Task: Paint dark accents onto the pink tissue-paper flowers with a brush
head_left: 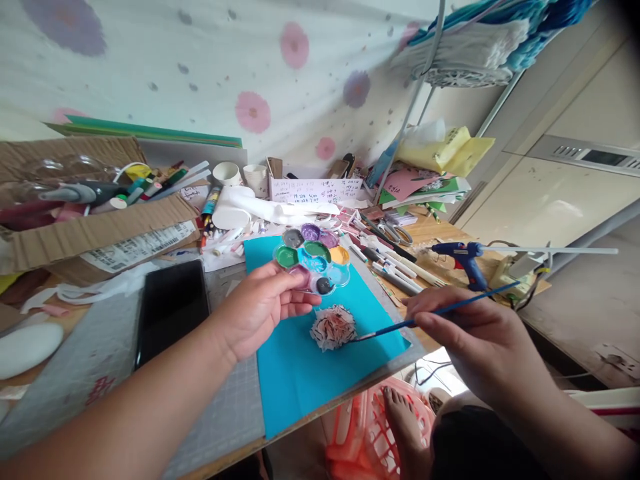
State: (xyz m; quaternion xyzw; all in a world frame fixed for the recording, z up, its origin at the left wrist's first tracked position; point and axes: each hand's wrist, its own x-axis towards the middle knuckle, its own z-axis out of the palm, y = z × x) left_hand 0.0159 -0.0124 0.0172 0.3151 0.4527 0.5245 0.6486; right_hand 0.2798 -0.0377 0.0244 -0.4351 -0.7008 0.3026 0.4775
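My left hand (267, 300) grips a flower-shaped paint palette (340, 274) by its near edge. Its wells hold green, purple, grey, orange, blue and black paint. In my right hand (465, 333) is a thin blue paintbrush (387, 329), pinched between thumb and fingers. The brush tip points left and reaches the right edge of a ruffled, flower-like ball (333, 327), whitish with reddish and dark streaks. Whether the bristles touch it I cannot tell. The ball rests on a bright blue sheet of paper (295, 393), just below the palette.
A black phone (173, 313) lies on the grey cutting mat (227, 413) at left, near a cardboard box (105, 233) of supplies. Pens (395, 273) and scissors (397, 231) clutter the right side. A blue glue gun (465, 257) stands near the table's right edge. Cups (227, 175) are behind.
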